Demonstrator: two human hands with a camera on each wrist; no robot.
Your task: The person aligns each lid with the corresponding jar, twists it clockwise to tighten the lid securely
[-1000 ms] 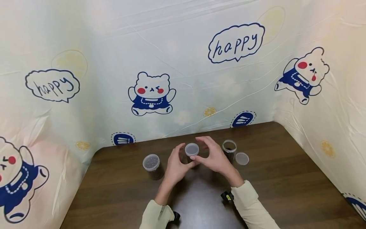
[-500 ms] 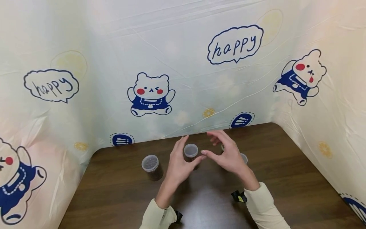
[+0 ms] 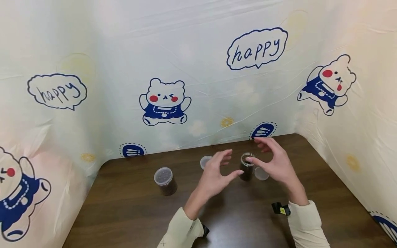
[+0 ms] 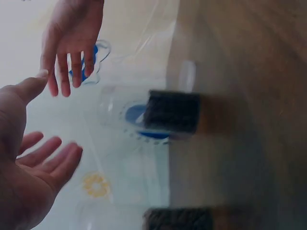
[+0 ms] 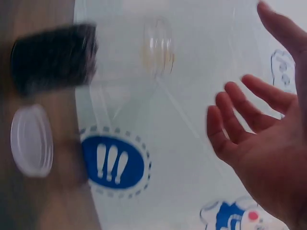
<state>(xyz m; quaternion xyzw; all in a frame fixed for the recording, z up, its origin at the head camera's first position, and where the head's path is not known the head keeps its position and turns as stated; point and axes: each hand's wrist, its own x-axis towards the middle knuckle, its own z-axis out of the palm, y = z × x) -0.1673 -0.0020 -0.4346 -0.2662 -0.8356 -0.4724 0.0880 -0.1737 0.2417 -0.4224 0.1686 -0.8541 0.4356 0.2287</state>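
Note:
An uncapped clear jar (image 3: 246, 171), partly filled with dark grains, stands upright on the table between my two hands. My left hand (image 3: 214, 176) is to its left with fingers spread and holds nothing. On the other side is my right hand (image 3: 278, 165), also spread and holding nothing; its thumb overlaps the jar's rim in the head view. Both wrist views show a gap between jar and fingers. A round translucent lid (image 5: 31, 141) lies flat beside the jar. Behind my left hand, a capped jar (image 3: 204, 161) is mostly hidden.
Another capped jar (image 3: 165, 182) with dark contents stands farther left on the brown wooden table (image 3: 130, 206). A printed curtain (image 3: 211, 86) hangs behind the table and along its sides.
Both hands have moved right, from around the middle capped jar to either side of the uncapped one. The middle jar stays behind on the table; the other jars and lid have not moved.

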